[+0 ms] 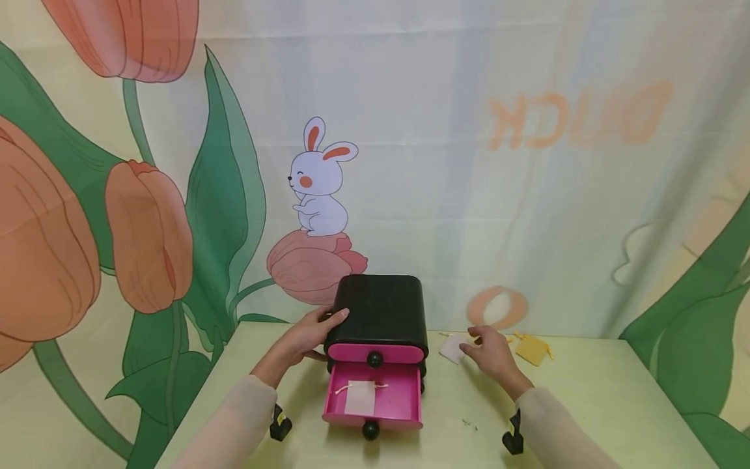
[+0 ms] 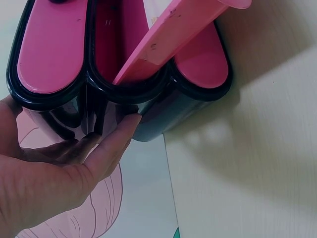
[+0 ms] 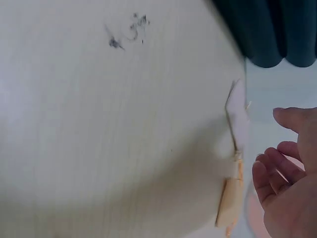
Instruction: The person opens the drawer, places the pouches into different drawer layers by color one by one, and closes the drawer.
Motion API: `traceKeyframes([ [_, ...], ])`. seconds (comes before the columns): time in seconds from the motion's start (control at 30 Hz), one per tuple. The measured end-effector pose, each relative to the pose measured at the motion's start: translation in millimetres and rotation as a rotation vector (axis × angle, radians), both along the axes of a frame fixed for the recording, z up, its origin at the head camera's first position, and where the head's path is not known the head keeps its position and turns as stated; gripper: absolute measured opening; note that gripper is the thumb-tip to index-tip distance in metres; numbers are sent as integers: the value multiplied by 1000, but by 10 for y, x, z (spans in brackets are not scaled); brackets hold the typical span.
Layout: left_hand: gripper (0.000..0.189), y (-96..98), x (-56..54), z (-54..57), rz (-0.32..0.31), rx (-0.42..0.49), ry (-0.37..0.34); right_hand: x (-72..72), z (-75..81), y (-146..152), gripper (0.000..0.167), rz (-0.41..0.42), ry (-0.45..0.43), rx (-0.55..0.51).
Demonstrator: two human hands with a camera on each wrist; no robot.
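Observation:
A small black cabinet [image 1: 381, 306] with pink drawers stands on the table. Its middle drawer [image 1: 401, 397] is pulled out, and a cream drawstring pouch [image 1: 360, 397] lies inside on the left. My left hand [image 1: 307, 335] holds the cabinet's left side, thumb over the top edge and fingers against the side wall [image 2: 119, 111]. To the right, a white drawstring pouch [image 1: 452, 349] lies flat, with my right hand [image 1: 491, 352] just above its right edge. That hand's fingers are loosely bent with nothing between them [image 3: 287, 168]. A yellow drawstring pouch [image 1: 532, 350] lies beyond the right hand.
Small dark marks [image 1: 470, 425] show on the table [image 1: 457, 449] right of the open drawer. A printed curtain [image 1: 410, 163] with tulips and a rabbit hangs close behind the table's back edge. The drawer's round black knob [image 1: 370, 430] sticks out toward me.

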State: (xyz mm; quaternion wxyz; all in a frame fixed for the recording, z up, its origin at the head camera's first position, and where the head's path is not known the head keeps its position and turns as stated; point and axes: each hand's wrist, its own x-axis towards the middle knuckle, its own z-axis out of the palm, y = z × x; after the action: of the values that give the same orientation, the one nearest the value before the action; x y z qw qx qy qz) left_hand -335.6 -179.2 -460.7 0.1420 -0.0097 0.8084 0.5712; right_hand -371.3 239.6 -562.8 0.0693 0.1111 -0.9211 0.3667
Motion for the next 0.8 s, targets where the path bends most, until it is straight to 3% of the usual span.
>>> traceKeyframes([
  [0.07,89,-5,-6,4,5,-3,0,-76,-62,-14,48,-11,1,54],
  [0.27,93,-3,-2,-9,17,-10,0,-219,-271,-68,20,-51,49,229],
  [0.6,91,26,-4,-38,12,-6,4,-117,-345,-121,18,-159,4,138],
  [0.8,91,-7,-17,-40,9,7,2,-84,-313,-140,11,-154,-2,70],
])
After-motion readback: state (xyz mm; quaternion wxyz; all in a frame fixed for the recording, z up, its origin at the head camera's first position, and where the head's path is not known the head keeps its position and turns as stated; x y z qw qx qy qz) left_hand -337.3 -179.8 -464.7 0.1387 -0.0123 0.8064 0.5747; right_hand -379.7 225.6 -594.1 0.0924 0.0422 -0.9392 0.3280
